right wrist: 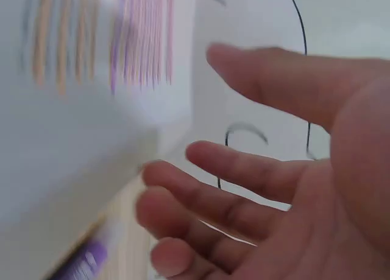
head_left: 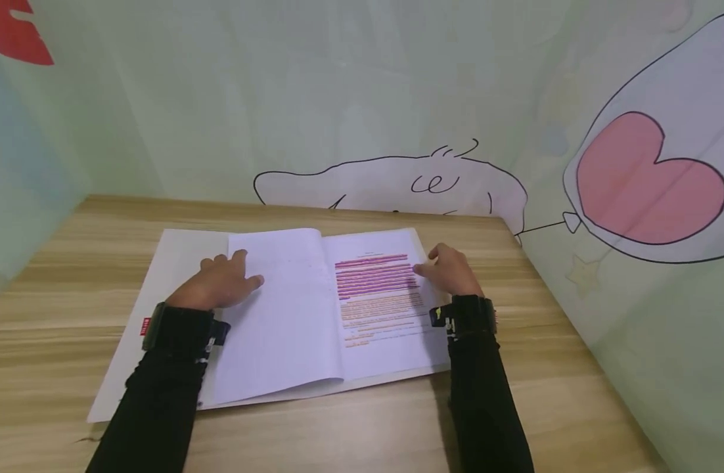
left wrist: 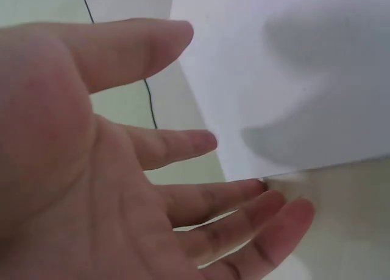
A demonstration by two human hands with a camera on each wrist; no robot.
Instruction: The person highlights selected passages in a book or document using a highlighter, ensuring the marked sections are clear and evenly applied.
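Note:
An open booklet (head_left: 279, 315) lies on the wooden table, with a blank white page on its left half. Its right page (head_left: 381, 358) carries printed lines marked in pink, purple and orange. My left hand (head_left: 223, 284) is over the left edge of the blank page, thumb and fingers spread; in the left wrist view nothing lies in the palm of that hand (left wrist: 140, 170). By the right page's outer edge is my right hand (head_left: 453, 270), its thumb over the margin. The right wrist view shows loosely bent fingers (right wrist: 244, 176) holding nothing; contact with the paper cannot be told.
A blurred pen-like object with a purple label (right wrist: 85, 259) lies beside the booklet in the right wrist view. Fabric walls (head_left: 338, 85) with drawn figures and a heart balloon (head_left: 652, 177) border the table (head_left: 315, 433) at the back and right.

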